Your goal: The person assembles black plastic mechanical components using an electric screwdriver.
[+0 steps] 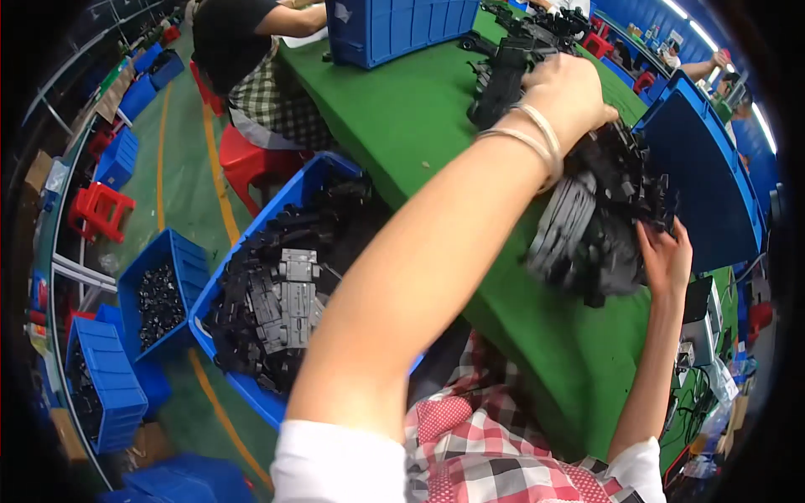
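My left hand (pixel 566 92), with two pale bangles at the wrist, reaches across the green table. Its fingers curl down over black plastic parts (pixel 501 80), and the fingertips are partly hidden. Lower down at the right, my right hand (pixel 667 256) grips the edge of a black plastic assembly (pixel 625 180), thumb and fingers on its near side. Under and beside that assembly sit more dark housings, one with a ribbed grey face (pixel 568 210). Their lower edges are blurred.
A blue crate (pixel 204 327) heaped with similar parts stands left of the green table (pixel 394 101). Another blue bin (pixel 402 33) is on its far end. A blue crate (pixel 700 168) stands tilted at the right. A person (pixel 235 50) sits far left near a red stool (pixel 251 159).
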Demonstrator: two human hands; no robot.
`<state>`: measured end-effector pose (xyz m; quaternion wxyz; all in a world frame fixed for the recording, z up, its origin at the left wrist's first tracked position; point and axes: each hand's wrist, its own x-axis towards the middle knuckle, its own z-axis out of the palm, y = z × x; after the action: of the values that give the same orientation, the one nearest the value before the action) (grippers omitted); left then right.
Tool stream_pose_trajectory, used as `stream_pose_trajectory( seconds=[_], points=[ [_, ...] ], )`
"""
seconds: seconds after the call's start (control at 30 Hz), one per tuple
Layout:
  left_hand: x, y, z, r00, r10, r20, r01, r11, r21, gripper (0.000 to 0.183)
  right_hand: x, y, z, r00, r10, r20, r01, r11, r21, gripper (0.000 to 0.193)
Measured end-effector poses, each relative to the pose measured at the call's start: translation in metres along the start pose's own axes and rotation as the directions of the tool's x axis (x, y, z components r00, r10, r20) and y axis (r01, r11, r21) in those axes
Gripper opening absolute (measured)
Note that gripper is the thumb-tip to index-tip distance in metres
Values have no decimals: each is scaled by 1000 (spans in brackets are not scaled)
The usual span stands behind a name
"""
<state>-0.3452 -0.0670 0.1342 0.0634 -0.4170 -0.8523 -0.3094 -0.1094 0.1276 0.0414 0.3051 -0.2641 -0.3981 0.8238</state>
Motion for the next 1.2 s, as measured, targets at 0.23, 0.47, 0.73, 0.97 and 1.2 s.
stream_pose_trajectory(
  seconds=[0.23, 0.47, 0.73, 0.97, 1.2],
  points=[
    [-225, -55, -33, 975, 0, 221, 149, 738, -658, 14, -137, 63, -16, 824, -567, -22, 413, 626, -661, 28],
    [-492, -64, 56, 412, -135, 901, 814, 499, -298, 22, -168, 112, 52, 336, 262, 905, 938, -185, -294, 40],
    [-541, -56, 131, 368, -519, 772, 871, 483, -90, 26, -95, 133, 44, 651, -69, 756, 678, -394, -620, 44],
    [-483, -127, 45, 504, -863, 26, 796, 453, -402, 14, -186, 175, 91, 459, -101, 883, 885, 140, -444, 24],
    [-460, -209, 3, 484, -605, -633, 821, 564, 88, 77, -172, 341, 88, 815, 99, 570, 526, 285, -801, 59]
  ],
)
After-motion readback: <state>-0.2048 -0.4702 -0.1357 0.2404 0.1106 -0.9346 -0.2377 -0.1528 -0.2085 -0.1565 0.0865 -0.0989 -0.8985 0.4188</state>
